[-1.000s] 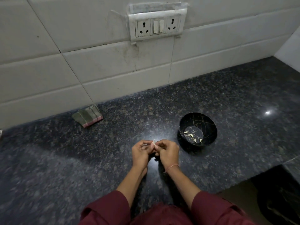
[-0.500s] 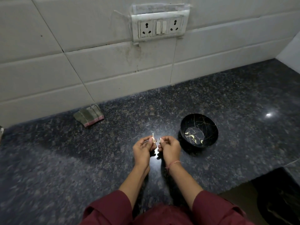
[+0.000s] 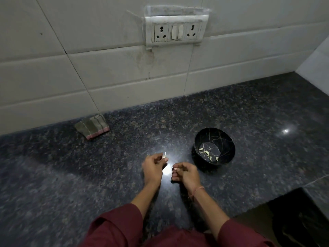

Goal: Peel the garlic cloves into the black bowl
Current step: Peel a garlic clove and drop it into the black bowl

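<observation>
The left hand (image 3: 154, 167), well left of the black bowl (image 3: 228, 144) on the tabletop (image 3: 71, 175), has its grip closed in a pinch on a small pale bit of garlic (image 3: 164, 156). The right hand (image 3: 186, 172) is just beside the bowl's near-left side with its fingers curled, but I cannot tell whether its grip holds anything. Several peeled cloves (image 3: 207, 152) lie in the bowl's bottom.
</observation>
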